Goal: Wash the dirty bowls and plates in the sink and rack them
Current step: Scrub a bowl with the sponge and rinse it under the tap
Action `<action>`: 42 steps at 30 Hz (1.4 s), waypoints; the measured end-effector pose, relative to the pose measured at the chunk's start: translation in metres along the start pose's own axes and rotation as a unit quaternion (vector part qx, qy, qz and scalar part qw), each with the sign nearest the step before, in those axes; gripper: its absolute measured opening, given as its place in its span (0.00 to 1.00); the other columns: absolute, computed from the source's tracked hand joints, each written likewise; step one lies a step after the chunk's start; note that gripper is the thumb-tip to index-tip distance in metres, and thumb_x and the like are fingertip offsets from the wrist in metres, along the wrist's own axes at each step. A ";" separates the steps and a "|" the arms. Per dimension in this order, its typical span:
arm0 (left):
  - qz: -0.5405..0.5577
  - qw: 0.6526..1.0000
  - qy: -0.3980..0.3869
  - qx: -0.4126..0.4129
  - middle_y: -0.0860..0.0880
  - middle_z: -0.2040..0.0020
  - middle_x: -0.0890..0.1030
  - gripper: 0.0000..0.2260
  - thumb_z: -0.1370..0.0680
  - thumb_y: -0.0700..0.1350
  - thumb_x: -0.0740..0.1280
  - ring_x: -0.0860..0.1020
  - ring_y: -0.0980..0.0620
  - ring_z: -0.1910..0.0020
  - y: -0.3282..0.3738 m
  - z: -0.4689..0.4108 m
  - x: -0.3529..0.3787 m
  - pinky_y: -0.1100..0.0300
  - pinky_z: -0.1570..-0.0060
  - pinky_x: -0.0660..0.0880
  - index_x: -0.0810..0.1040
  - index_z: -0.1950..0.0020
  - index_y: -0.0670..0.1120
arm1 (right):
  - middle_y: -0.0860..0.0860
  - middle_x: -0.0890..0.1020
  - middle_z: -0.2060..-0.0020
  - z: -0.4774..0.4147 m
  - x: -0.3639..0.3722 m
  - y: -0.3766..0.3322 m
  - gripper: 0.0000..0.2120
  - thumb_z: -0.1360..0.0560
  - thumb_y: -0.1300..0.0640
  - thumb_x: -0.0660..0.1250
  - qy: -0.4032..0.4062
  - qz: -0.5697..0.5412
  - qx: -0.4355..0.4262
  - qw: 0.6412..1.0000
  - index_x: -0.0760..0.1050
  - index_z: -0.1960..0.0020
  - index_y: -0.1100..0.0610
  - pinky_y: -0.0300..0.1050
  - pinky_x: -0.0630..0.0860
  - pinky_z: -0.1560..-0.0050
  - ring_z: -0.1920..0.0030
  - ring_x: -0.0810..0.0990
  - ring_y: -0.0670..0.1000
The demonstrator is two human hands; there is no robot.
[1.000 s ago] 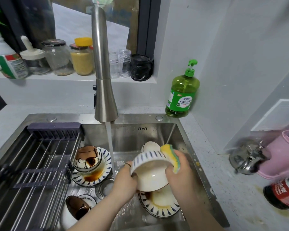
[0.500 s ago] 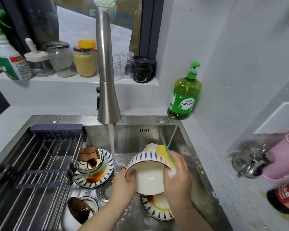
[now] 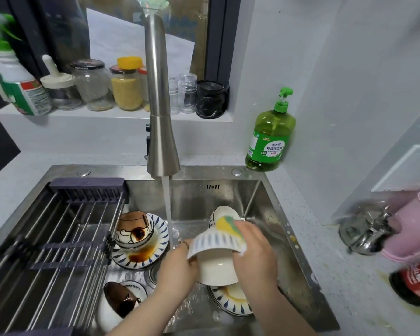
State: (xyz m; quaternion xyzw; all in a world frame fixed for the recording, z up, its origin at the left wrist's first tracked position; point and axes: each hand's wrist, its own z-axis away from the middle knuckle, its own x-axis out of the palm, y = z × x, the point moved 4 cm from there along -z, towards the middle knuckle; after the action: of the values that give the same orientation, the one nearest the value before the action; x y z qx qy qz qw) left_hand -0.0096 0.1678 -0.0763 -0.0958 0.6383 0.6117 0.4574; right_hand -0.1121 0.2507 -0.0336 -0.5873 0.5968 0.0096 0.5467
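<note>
Fingers of the left hand: curled on the near-left rim of a striped bowl, which is white inside and held tilted over the sink. Fingers of the right hand: wrapped over a yellow-green sponge, pressing it on the bowl's far right rim. From the left I log: a wire rack across the sink's left half; a brown bowl on a sauce-stained plate; a second dirty bowl nearer me; the tap, its stream falling just left of the held bowl; a stained striped plate beneath that bowl; a small bowl behind the sponge; a green soap bottle on the worktop by the sink's far right corner.
</note>
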 end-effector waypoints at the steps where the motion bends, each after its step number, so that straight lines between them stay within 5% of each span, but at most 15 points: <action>1: -0.111 0.993 -0.009 0.040 0.45 0.46 0.80 0.13 0.23 0.38 0.56 0.77 0.44 0.44 0.008 -0.001 -0.004 0.57 0.49 0.71 0.73 0.41 0.46 | 0.42 0.81 0.54 0.000 0.000 -0.010 0.32 0.46 0.73 0.62 -0.025 0.036 -0.033 0.998 0.77 0.47 0.50 0.32 0.68 0.57 0.55 0.77 0.45; 3: -0.234 0.968 -0.006 0.093 0.46 0.42 0.78 0.13 0.22 0.39 0.55 0.76 0.45 0.42 0.020 0.000 -0.010 0.57 0.48 0.69 0.71 0.39 0.46 | 0.41 0.82 0.58 0.003 0.010 -0.005 0.32 0.53 0.65 0.62 -0.021 0.090 -0.072 0.993 0.70 0.50 0.45 0.34 0.69 0.59 0.61 0.78 0.44; 5: -0.178 0.977 0.017 0.118 0.48 0.43 0.79 0.16 0.23 0.39 0.56 0.76 0.46 0.42 0.025 0.002 -0.016 0.61 0.50 0.69 0.72 0.37 0.49 | 0.40 0.81 0.56 0.005 0.009 -0.002 0.31 0.47 0.68 0.62 -0.019 0.037 -0.022 0.999 0.71 0.48 0.45 0.34 0.69 0.60 0.58 0.77 0.45; 7: 0.069 0.995 0.032 0.067 0.50 0.50 0.81 0.17 0.24 0.33 0.58 0.77 0.48 0.47 0.018 0.003 -0.022 0.70 0.59 0.69 0.76 0.41 0.49 | 0.44 0.80 0.52 0.006 0.002 0.010 0.24 0.31 0.71 0.61 0.015 -0.063 0.118 0.991 0.76 0.43 0.47 0.33 0.65 0.60 0.51 0.77 0.48; 9: 0.321 0.946 -0.008 -0.035 0.53 0.59 0.78 0.14 0.24 0.29 0.59 0.76 0.54 0.57 0.013 0.003 -0.016 0.75 0.66 0.69 0.76 0.45 0.44 | 0.46 0.77 0.53 0.004 0.003 0.021 0.17 0.26 0.66 0.64 -0.004 -0.167 0.246 0.955 0.75 0.39 0.53 0.32 0.64 0.59 0.51 0.74 0.48; 17: 0.493 0.840 -0.200 -0.111 0.45 0.49 0.79 0.24 0.40 0.39 0.64 0.78 0.44 0.51 0.003 0.010 0.004 0.45 0.54 0.78 0.73 0.44 0.47 | 0.50 0.78 0.57 -0.002 0.011 0.036 0.15 0.25 0.62 0.65 -0.050 -0.350 0.415 0.838 0.72 0.38 0.58 0.42 0.73 0.61 0.60 0.75 0.49; 20: 0.547 0.801 -0.171 -0.175 0.42 0.51 0.80 0.06 0.25 0.42 0.61 0.79 0.43 0.52 0.002 0.010 0.009 0.43 0.53 0.78 0.73 0.48 0.44 | 0.51 0.74 0.48 0.003 0.008 0.026 0.12 0.25 0.59 0.66 0.036 -0.285 0.317 0.904 0.70 0.43 0.56 0.36 0.73 0.59 0.55 0.74 0.45; 22: 0.544 0.801 -0.163 -0.189 0.42 0.49 0.80 0.07 0.21 0.48 0.58 0.79 0.43 0.49 0.000 0.009 0.011 0.39 0.47 0.76 0.73 0.49 0.47 | 0.51 0.70 0.47 0.006 -0.006 0.007 0.09 0.26 0.60 0.65 0.145 -0.160 0.082 0.973 0.68 0.48 0.53 0.38 0.73 0.49 0.52 0.72 0.47; 24: 0.500 0.836 -0.168 -0.152 0.45 0.47 0.80 0.15 0.21 0.55 0.55 0.79 0.47 0.49 -0.001 0.008 0.011 0.45 0.53 0.79 0.75 0.45 0.49 | 0.50 0.69 0.50 0.014 0.003 0.000 0.10 0.30 0.58 0.62 0.120 0.014 -0.149 0.982 0.68 0.50 0.53 0.39 0.66 0.45 0.50 0.70 0.50; 26: 0.445 0.870 -0.167 -0.128 0.46 0.45 0.80 0.19 0.22 0.59 0.53 0.79 0.50 0.50 0.000 0.009 0.011 0.56 0.66 0.78 0.74 0.42 0.51 | 0.48 0.69 0.52 0.013 0.017 -0.001 0.14 0.37 0.56 0.63 0.008 0.135 -0.243 0.961 0.66 0.52 0.51 0.39 0.64 0.51 0.53 0.68 0.50; 31: 0.408 0.896 -0.141 -0.102 0.47 0.45 0.81 0.15 0.22 0.58 0.54 0.80 0.46 0.47 0.005 0.008 0.008 0.48 0.59 0.80 0.76 0.45 0.53 | 0.49 0.76 0.69 -0.001 0.031 -0.006 0.23 0.61 0.57 0.78 -0.197 0.252 -0.220 0.921 0.76 0.67 0.51 0.36 0.70 0.71 0.68 0.76 0.50; 33: 0.420 0.891 -0.135 -0.106 0.46 0.47 0.82 0.15 0.21 0.57 0.54 0.80 0.44 0.47 0.006 0.005 0.005 0.43 0.51 0.78 0.77 0.47 0.52 | 0.53 0.77 0.61 -0.002 0.022 -0.019 0.19 0.50 0.58 0.79 -0.261 0.294 -0.204 0.897 0.79 0.60 0.54 0.38 0.73 0.67 0.60 0.78 0.54; 36: 0.433 0.883 -0.128 -0.126 0.45 0.47 0.81 0.14 0.21 0.56 0.56 0.80 0.44 0.47 0.004 0.003 0.006 0.48 0.49 0.77 0.76 0.47 0.50 | 0.57 0.69 0.42 0.007 0.026 -0.014 0.15 0.25 0.60 0.62 -0.426 0.204 -0.187 0.861 0.71 0.38 0.59 0.48 0.68 0.44 0.40 0.67 0.57; 39: 0.441 0.881 -0.111 -0.132 0.41 0.48 0.80 0.14 0.22 0.55 0.57 0.79 0.42 0.48 0.002 0.001 0.003 0.47 0.43 0.73 0.76 0.49 0.48 | 0.55 0.73 0.47 0.016 0.034 -0.017 0.15 0.27 0.58 0.59 -0.422 0.095 -0.187 0.882 0.76 0.43 0.62 0.41 0.66 0.42 0.43 0.71 0.56; 42: 0.422 0.897 -0.083 -0.100 0.41 0.49 0.81 0.13 0.20 0.52 0.55 0.79 0.43 0.48 0.005 -0.001 0.001 0.44 0.42 0.74 0.77 0.51 0.48 | 0.48 0.80 0.59 0.004 0.043 -0.013 0.14 0.38 0.54 0.58 -0.322 0.140 -0.157 0.923 0.81 0.60 0.54 0.37 0.73 0.66 0.59 0.76 0.50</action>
State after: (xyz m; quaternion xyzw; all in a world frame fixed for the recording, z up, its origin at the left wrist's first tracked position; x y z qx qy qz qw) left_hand -0.0143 0.1687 -0.0736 0.1887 0.5134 0.8140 0.1954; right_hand -0.0885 0.2199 -0.0554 -0.5415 0.4554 0.3679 0.6033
